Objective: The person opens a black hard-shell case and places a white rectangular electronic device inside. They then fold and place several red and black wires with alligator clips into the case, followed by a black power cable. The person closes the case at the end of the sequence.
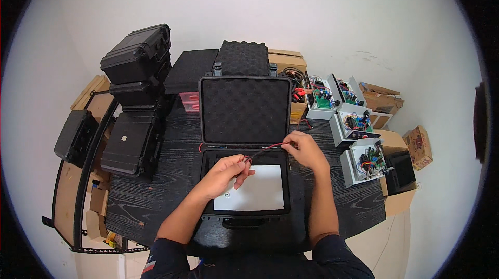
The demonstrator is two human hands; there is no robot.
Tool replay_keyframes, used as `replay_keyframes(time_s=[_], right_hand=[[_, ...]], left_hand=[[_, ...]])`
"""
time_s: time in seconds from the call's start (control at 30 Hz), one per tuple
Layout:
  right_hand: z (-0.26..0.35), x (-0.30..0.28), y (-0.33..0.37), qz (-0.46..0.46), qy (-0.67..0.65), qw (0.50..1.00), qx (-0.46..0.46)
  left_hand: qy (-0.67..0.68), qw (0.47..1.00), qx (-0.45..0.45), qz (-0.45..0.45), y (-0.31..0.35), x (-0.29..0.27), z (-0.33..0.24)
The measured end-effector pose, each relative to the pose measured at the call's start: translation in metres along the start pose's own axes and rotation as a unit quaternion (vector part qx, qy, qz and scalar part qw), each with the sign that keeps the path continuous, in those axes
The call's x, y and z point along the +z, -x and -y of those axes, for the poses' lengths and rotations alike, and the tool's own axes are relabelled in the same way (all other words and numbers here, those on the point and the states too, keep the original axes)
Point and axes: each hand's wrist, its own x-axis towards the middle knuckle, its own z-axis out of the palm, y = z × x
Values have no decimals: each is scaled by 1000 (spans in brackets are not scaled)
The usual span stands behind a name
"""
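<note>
Over the open black case, the red-and-black cable runs crosswise, its right end slanting lidward, pinched in the closed grips of left hand and right hand alike.

This looked like an electronics workshop: exposed circuit boards in white housings stood right of centre, black hard cases upper left, along a dark worktop.

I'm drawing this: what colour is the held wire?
The wire is red and black, best in head view.
</note>
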Motion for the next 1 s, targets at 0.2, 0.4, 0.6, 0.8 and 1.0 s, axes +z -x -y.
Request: replay_keyframes(time_s=[0.2, 0.4, 0.6, 0.8, 1.0], right_hand=[[-37, -2, 3, 25, -71, 992, 99], [-71, 15, 6, -2, 34, 994, 104], [-106, 25, 14, 93, 77, 982, 144], [-104, 28, 13, 65, 34, 980, 185], [-101, 47, 8, 32, 74, 971, 224]], left_hand=[[-38, 999, -8, -1, -1, 6, -2], [-16, 1000, 24, 5, 1, 4, -3], [-3, 999, 37, 10, 4, 4, -9], [-8, 999, 34, 20, 3, 2, -5], [-5, 999, 39, 28, 3, 4, -6]])
